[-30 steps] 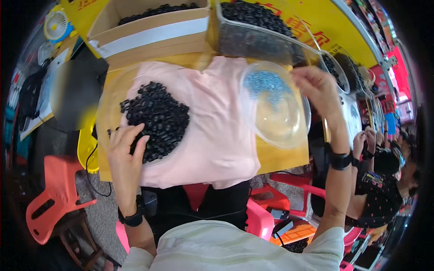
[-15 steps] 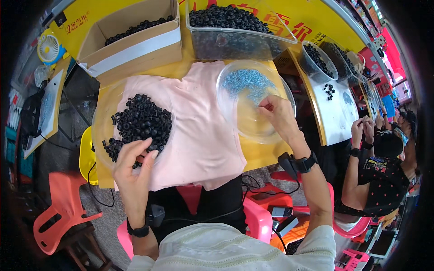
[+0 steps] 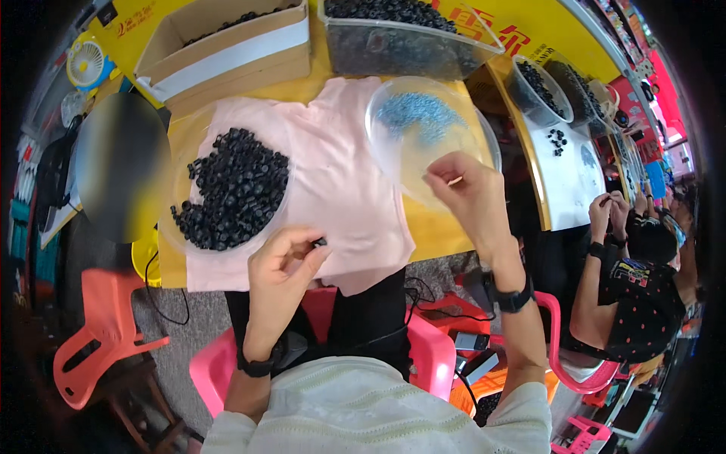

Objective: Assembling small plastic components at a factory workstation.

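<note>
A small black plastic part (image 3: 320,242) is pinched between the thumb and fingertips of my left hand (image 3: 283,261), above the near part of a pale pink cloth (image 3: 344,197). To its upper left, many such parts form a black heap (image 3: 238,189) on a see-through round tray (image 3: 180,236). My right hand (image 3: 475,200) has its thumb and forefinger pressed together over the near side of another see-through round tray (image 3: 408,163). Whatever is in that pinch is too small to make out. Tiny light-blue pieces (image 3: 420,113) lie in that tray's far half.
Behind the trays stand a cardboard box (image 3: 234,64) and a see-through bin (image 3: 401,49), both holding black parts. At right, a side table (image 3: 556,200) carries tubs of black parts (image 3: 541,91). A person (image 3: 635,295) sits beyond it. A red chair (image 3: 102,333) is at left.
My left hand has come away from the black heap, rightward over the cloth, with a black part in its fingers. My right hand has drawn slightly nearer, away from the blue pieces.
</note>
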A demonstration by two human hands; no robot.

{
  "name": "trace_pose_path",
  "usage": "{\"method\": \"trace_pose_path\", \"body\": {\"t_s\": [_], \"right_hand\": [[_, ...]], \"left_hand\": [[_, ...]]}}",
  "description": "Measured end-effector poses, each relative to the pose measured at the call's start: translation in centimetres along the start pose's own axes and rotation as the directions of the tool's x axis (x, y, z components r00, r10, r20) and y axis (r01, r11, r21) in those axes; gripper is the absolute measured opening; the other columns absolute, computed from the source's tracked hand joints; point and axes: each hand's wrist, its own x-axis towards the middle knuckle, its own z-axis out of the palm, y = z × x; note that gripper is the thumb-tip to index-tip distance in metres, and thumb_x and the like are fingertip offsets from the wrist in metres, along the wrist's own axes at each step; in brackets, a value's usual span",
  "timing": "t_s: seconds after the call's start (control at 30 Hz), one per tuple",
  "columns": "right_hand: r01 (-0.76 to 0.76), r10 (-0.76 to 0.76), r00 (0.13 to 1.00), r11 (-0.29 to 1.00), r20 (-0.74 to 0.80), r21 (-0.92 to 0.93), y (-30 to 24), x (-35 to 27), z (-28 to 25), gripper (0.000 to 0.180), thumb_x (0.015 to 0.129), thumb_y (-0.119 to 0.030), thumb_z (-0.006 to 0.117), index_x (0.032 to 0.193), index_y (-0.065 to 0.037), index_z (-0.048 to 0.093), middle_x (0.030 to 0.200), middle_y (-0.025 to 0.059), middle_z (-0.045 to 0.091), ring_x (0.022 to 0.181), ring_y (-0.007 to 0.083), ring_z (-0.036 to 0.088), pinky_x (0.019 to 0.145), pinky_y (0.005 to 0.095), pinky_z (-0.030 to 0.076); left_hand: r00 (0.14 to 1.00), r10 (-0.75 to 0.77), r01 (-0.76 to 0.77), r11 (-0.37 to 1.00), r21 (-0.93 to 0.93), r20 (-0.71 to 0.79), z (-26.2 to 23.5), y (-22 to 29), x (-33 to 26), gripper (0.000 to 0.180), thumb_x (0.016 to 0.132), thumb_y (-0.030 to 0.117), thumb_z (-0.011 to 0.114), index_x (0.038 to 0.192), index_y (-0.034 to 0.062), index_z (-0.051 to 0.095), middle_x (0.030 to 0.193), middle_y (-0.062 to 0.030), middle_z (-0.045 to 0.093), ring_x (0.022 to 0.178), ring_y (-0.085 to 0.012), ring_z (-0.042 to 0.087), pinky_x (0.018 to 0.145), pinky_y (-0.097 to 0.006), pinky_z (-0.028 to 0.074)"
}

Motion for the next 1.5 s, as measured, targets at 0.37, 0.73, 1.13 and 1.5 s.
{"method": "trace_pose_path", "body": {"t_s": [0.37,0.73,1.13,1.5], "right_hand": [[0.111,-0.111,0.974,0.994,0.2,0.01,-2.6,-5.0,8.0,0.011,0.085,-0.007,0.063,0.096,-0.006,0.059,0.089,0.0117,0.06,0.078,0.0343,0.063,0.066,0.0412,0.051],[0.162,-0.149,0.965,0.986,0.216,-0.044,-3.1,-5.2,7.7,0.019,0.084,-0.006,0.063,0.103,-0.008,0.06,0.09,0.0107,0.059,0.082,0.0308,0.064,0.067,0.0399,0.052],[0.087,-0.101,0.98,0.992,0.169,0.094,-3.7,-5.0,7.6,0.018,0.081,-0.001,0.066,0.098,-0.002,0.06,0.082,0.0129,0.059,0.074,0.0277,0.064,0.065,0.0361,0.052],[-0.383,0.139,0.918,0.55,0.371,0.742,-7.6,-5.6,4.7,0.014,0.092,-0.005,0.066,0.104,0.001,0.066,0.098,0.0041,0.068,0.078,0.0093,0.065,0.065,0.0222,0.053]], "left_hand": [[0.991,-0.121,0.136,0.924,-0.357,0.063,-0.4,-0.3,-1.8,0.023,0.094,0.002,0.059,0.117,-0.0022,0.059,0.114,-0.0139,0.066,0.096,-0.0203,0.068,0.087,-0.033,0.056],[0.966,-0.22,0.258,0.84,-0.478,0.135,-1.2,-0.5,-2.5,0.025,0.096,0.004,0.057,0.119,-0.0041,0.054,0.106,-0.0198,0.066,0.091,-0.0222,0.07,0.081,-0.031,0.059],[0.936,-0.2,0.351,0.578,-0.737,0.289,-2.1,0.3,-2.8,0.022,0.097,0.005,0.053,0.118,-0.002,0.051,0.11,-0.0243,0.065,0.098,-0.0295,0.07,0.084,-0.035,0.059],[0.954,-0.184,0.295,0.712,-0.637,0.236,-0.8,0.9,-3.2,0.02,0.093,0.002,0.058,0.112,-0.0026,0.057,0.108,-0.0186,0.066,0.096,-0.0239,0.069,0.083,-0.033,0.058]]}}
